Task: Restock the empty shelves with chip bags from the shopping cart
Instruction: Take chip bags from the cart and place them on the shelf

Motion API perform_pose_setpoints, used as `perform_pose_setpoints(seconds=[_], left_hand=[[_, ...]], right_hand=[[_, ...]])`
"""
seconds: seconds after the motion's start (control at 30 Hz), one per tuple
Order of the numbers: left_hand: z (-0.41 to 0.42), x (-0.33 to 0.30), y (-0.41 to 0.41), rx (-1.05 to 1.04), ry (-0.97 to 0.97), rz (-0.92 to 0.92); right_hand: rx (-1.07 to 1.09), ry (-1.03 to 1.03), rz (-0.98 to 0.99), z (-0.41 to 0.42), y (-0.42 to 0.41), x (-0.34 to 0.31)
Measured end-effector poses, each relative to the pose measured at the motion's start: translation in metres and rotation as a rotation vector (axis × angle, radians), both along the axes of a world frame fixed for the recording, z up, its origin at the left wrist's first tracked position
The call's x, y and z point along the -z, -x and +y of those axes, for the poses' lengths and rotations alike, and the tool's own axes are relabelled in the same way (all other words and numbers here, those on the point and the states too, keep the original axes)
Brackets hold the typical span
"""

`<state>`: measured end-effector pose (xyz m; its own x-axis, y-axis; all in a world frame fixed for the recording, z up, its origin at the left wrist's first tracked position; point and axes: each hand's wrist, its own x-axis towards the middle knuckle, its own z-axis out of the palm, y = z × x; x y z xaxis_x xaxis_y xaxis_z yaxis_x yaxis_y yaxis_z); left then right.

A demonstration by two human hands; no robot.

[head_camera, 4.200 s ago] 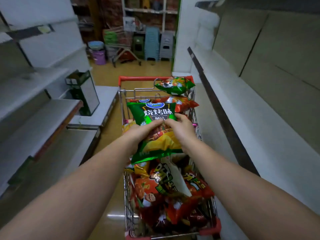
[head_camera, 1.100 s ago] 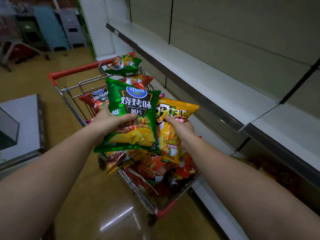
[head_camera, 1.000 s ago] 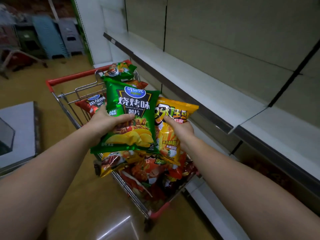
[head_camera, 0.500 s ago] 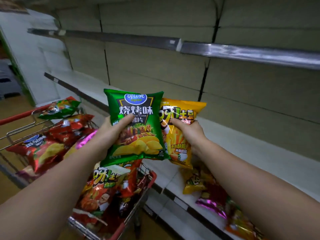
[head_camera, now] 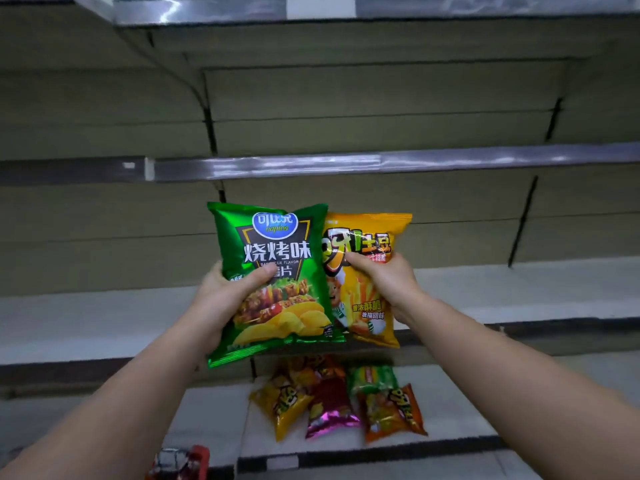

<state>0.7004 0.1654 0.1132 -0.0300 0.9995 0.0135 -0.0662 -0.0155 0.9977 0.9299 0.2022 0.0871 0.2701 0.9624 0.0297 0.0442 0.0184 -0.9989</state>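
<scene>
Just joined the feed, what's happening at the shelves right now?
A person faces the shelving with a bag in each of their hands. The left hand grips a green barbecue-flavour chip bag; the right hand grips a yellow-orange snack bag beside it. Both are held up in front of the bare grey middle shelf, not yet set down. A few small snack bags lie on the lower shelf.

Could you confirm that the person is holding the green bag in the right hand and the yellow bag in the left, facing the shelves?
Not quite: the hands are swapped. In the head view the left hand grips the green bag and the right hand grips the yellow bag. They are facing the shelves.
</scene>
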Motion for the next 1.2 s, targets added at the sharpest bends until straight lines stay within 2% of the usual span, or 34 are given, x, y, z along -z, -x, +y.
perform_pose_setpoints(seconds=[0.3,0.63,0.83,1.2], left_hand=[[0.013,-0.009,-0.118,0.350,-0.042,0.063],[-0.005,-0.023,-0.300,0.672,-0.090,0.041],[-0.020,-0.029,-0.421,0.765,-0.117,-0.008],[-0.042,-0.045,-0.621,0.908,-0.161,0.017]], right_hand=[[0.420,-0.026,-0.037,-0.084,-0.122,-0.018],[0.744,-0.031,-0.133,-0.172,-0.277,-0.045],[0.852,-0.069,-0.110,-0.210,-0.385,-0.054],[0.988,-0.042,-0.106,-0.251,-0.563,-0.058]])
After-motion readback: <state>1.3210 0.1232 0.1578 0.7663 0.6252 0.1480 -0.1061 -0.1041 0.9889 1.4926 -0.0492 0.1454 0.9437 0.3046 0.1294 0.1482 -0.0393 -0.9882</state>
